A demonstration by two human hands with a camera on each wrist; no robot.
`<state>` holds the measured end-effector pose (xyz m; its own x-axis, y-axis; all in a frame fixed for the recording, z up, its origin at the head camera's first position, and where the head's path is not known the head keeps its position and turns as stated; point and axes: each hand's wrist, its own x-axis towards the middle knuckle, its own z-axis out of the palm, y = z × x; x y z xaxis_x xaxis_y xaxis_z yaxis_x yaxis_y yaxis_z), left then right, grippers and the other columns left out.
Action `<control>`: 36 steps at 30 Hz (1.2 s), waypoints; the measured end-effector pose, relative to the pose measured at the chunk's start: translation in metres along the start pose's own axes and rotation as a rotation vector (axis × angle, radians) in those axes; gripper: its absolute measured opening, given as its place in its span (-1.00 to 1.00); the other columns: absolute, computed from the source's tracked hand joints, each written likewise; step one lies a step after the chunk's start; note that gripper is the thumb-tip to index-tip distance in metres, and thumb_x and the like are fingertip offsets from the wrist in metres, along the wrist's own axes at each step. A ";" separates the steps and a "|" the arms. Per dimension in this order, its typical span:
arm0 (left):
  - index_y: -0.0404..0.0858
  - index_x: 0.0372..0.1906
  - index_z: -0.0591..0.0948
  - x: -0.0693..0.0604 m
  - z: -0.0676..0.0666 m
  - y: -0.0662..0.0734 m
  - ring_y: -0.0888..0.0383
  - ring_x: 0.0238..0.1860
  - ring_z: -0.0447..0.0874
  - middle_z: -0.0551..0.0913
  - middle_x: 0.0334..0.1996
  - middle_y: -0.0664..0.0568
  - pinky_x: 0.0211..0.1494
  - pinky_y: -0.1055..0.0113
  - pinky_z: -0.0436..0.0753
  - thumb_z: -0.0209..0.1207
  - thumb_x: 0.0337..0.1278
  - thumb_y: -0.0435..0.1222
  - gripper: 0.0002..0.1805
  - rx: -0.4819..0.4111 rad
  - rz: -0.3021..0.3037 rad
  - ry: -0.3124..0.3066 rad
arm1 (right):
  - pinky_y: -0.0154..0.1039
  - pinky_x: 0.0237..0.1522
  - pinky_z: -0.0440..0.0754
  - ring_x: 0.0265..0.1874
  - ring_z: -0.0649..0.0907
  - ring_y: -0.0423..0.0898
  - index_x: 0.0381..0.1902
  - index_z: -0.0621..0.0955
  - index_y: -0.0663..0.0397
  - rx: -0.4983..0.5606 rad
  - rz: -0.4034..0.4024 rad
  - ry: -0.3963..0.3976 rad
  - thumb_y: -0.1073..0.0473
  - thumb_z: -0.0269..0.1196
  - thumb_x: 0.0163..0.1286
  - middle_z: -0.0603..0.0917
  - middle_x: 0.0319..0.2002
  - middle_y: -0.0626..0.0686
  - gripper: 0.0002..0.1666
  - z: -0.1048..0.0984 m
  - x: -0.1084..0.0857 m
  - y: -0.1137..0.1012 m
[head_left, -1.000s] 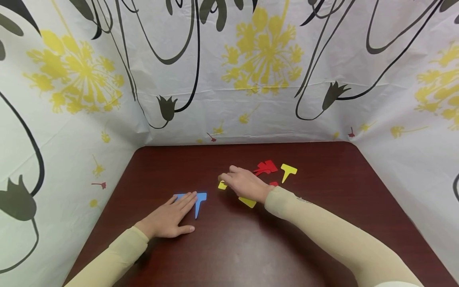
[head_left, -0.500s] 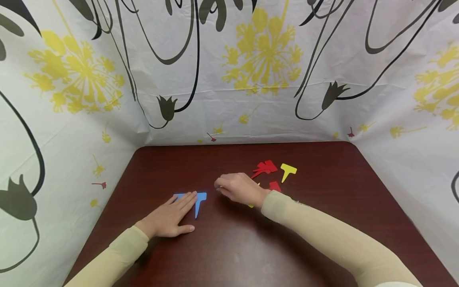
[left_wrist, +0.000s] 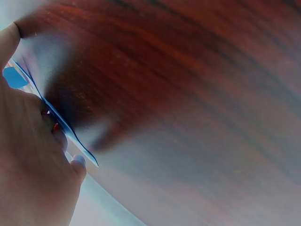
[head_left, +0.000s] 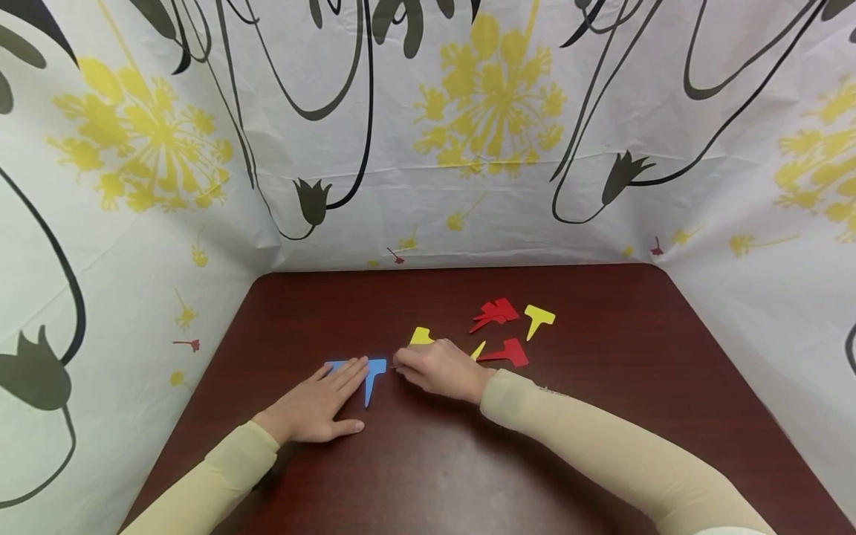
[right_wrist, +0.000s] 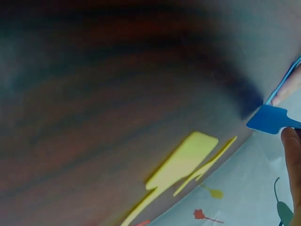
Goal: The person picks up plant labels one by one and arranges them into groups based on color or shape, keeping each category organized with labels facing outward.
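In the head view my left hand (head_left: 314,405) lies flat with its fingers straight, resting on a blue T-shaped plant tag (head_left: 374,379) on the table. More blue shows past the fingertips. My right hand (head_left: 438,368) is just right of that tag with curled fingers. In the right wrist view its fingers (right_wrist: 290,150) pinch another blue plant tag (right_wrist: 268,119) by its narrow stem, the wide end pointing out. This tag's blue end (left_wrist: 15,77) also appears in the left wrist view, beyond the left hand (left_wrist: 33,155).
Yellow tags (head_left: 420,336) (head_left: 539,319) lie behind and right of the right hand; one yellow stem (head_left: 478,349) is partly hidden by it. Overlapping red tags (head_left: 496,312) and a single red tag (head_left: 513,353) lie there too. A patterned cloth (head_left: 401,148) surrounds the dark table (head_left: 455,475).
My right hand has moved left and nearer, towards the blue tag under the left hand. A yellow tag behind it and a red tag have come into fuller view. The left hand has stayed still.
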<state>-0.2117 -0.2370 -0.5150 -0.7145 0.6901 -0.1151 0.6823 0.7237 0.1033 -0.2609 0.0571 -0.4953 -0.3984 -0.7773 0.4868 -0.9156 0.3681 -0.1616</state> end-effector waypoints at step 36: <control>-0.22 0.63 -0.01 0.000 0.001 0.000 0.02 0.59 -0.07 -0.05 0.62 -0.04 0.53 -0.11 0.07 -0.09 0.34 0.36 0.03 0.029 0.004 0.022 | -0.36 -0.43 0.59 -0.38 0.52 -0.23 -0.20 0.69 -0.03 -0.296 -0.134 -0.280 0.14 0.29 0.32 0.54 -0.34 -0.11 -0.88 0.017 -0.005 -0.009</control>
<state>-0.2114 -0.2374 -0.5158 -0.7146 0.6934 -0.0925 0.6894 0.7205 0.0749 -0.2521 0.0488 -0.5108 -0.3135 -0.9218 0.2281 -0.9216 0.3533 0.1609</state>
